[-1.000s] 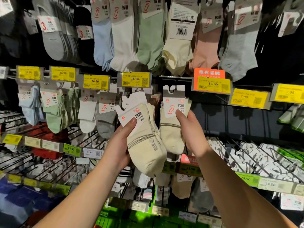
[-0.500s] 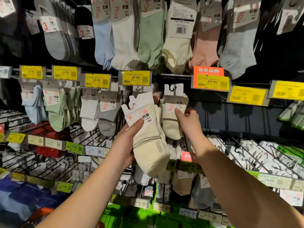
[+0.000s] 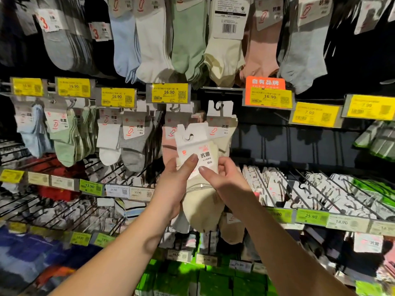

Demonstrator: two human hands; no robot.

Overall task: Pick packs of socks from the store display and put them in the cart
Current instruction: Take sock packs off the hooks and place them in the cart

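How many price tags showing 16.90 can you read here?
4, along the upper rail: far-left tag, next tag, centre tag, and orange-topped tag on the right. The leftmost yellow one is blurred.

a shop: socks (image 3: pixel 188 37) hung on hooks above yellow price tags (image 3: pixel 168 93).

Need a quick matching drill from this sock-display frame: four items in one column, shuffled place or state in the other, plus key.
Column 1
1. cream sock pack
2. orange price tag
3. gray sock pack
4. barcode label

Column 2
A. hanging on a middle-row hook, left of the hands
B. held off the hook between left hand and right hand
C. on the top-row pale yellow socks
D. above a yellow 16.90 label

Pairs: 1-B, 2-D, 3-A, 4-C
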